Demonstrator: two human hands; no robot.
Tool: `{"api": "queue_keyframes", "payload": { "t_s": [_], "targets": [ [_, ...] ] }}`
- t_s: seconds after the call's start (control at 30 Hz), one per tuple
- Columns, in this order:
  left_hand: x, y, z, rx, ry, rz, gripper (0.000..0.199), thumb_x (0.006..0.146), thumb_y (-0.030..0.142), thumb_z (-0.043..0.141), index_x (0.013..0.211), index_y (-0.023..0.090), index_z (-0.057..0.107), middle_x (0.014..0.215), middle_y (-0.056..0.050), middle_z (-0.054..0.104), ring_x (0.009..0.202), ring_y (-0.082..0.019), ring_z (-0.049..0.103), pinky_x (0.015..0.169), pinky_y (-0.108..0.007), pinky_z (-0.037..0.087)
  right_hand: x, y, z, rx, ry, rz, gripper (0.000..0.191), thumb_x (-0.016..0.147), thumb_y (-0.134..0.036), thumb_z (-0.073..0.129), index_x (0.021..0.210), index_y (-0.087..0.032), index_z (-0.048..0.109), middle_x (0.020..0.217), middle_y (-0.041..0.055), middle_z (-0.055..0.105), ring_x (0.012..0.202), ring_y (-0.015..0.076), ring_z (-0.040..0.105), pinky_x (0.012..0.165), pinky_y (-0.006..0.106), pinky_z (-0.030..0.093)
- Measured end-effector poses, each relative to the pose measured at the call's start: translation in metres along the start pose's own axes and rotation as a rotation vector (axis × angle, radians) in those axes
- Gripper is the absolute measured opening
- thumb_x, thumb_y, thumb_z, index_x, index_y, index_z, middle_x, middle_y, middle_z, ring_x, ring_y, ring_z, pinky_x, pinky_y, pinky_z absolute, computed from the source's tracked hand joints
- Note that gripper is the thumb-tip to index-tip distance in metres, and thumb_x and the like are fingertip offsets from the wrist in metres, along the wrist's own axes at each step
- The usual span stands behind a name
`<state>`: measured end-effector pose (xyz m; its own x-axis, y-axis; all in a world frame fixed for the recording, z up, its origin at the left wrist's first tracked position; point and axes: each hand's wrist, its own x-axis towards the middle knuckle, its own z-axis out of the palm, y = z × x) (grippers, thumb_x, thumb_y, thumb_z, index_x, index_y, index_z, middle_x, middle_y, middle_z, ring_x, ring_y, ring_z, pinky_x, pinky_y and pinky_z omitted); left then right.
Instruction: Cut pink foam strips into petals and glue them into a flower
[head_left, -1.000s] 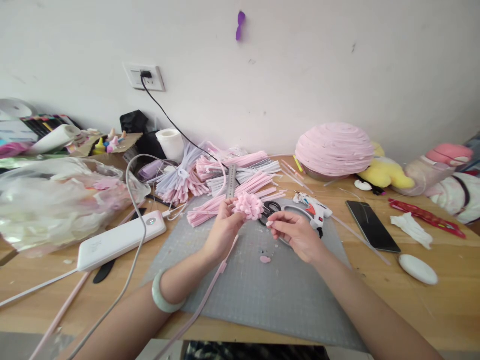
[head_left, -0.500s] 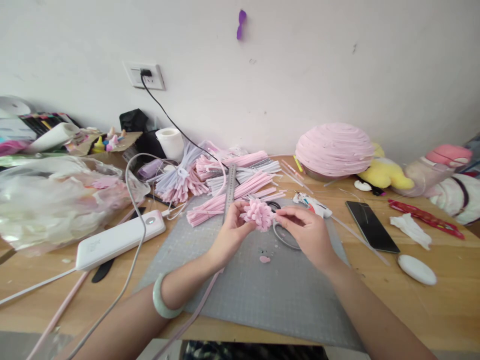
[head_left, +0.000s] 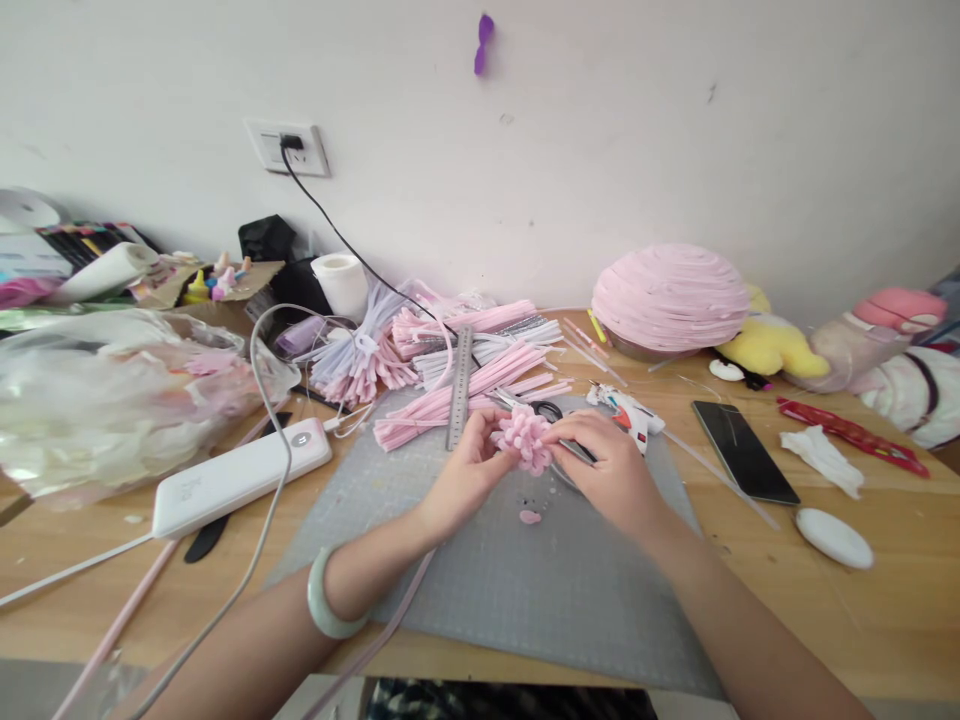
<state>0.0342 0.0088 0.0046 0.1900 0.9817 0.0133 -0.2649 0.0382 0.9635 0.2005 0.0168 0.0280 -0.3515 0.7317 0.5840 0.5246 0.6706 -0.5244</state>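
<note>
I saw both forearms (head_left: 720, 600) slant inward over the mat (head_left: 525, 600). Above it, the left hand (head_left: 472, 462) pinched the pink flower (head_left: 525, 440) between thumb and fingers; fingertips of the right hand (head_left: 611, 462) pressed together at its right edge, on what I couldn't tell. Beyond, I couldn't read the ruler's (head_left: 460, 390) markings.

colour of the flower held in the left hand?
The flower is pale pink, as the head view shows best.
</note>
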Motion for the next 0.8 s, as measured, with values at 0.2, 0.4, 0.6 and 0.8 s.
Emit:
{"api": "queue_keyframes", "payload": {
  "t_s": [0.2, 0.4, 0.6, 0.8],
  "targets": [
    [-0.001, 0.000, 0.000, 0.020, 0.007, 0.000, 0.031, 0.069, 0.021, 0.062, 0.095, 0.019, 0.044, 0.092, 0.000, 0.052, 0.080, -0.010, 0.050, 0.071, -0.023, 0.040, -0.001, 0.001, 0.003, -0.019, 0.015, -0.056, 0.016, 0.076, -0.009, 0.054, 0.078, -0.022, 0.063, 0.077, 0.0022, 0.065, 0.079, 0.0169, 0.057, 0.071, 0.031, 0.047],
    [-0.001, 0.000, 0.000, 0.015, -0.004, -0.001, 0.028, 0.072, 0.025, 0.061, 0.093, 0.019, 0.045, 0.092, -0.001, 0.052, 0.079, -0.011, 0.051, 0.072, -0.025, 0.041, -0.002, 0.002, 0.006, -0.050, 0.021, -0.090, 0.017, 0.077, -0.008, 0.053, 0.078, -0.022, 0.062, 0.078, 0.0022, 0.066, 0.078, 0.0173, 0.056, 0.072, 0.032, 0.046],
    [0.000, -0.001, 0.001, 0.044, -0.007, 0.009, 0.031, 0.071, 0.030, 0.063, 0.092, 0.019, 0.043, 0.085, 0.001, 0.052, 0.075, -0.010, 0.052, 0.069, -0.024, 0.042, -0.002, 0.000, 0.008, -0.070, 0.034, -0.085, 0.017, 0.077, -0.006, 0.053, 0.079, -0.020, 0.062, 0.078, 0.0033, 0.065, 0.080, 0.0174, 0.055, 0.072, 0.031, 0.046],
    [0.002, -0.005, -0.002, 0.077, -0.022, 0.002, 0.031, 0.072, 0.030, 0.063, 0.092, 0.018, 0.042, 0.087, 0.000, 0.053, 0.074, -0.010, 0.053, 0.069, -0.025, 0.042, -0.003, -0.001, 0.012, -0.091, 0.077, -0.089, 0.015, 0.077, -0.007, 0.054, 0.078, -0.020, 0.062, 0.077, 0.0029, 0.065, 0.081, 0.0182, 0.054, 0.073, 0.032, 0.046]
  ]
}}
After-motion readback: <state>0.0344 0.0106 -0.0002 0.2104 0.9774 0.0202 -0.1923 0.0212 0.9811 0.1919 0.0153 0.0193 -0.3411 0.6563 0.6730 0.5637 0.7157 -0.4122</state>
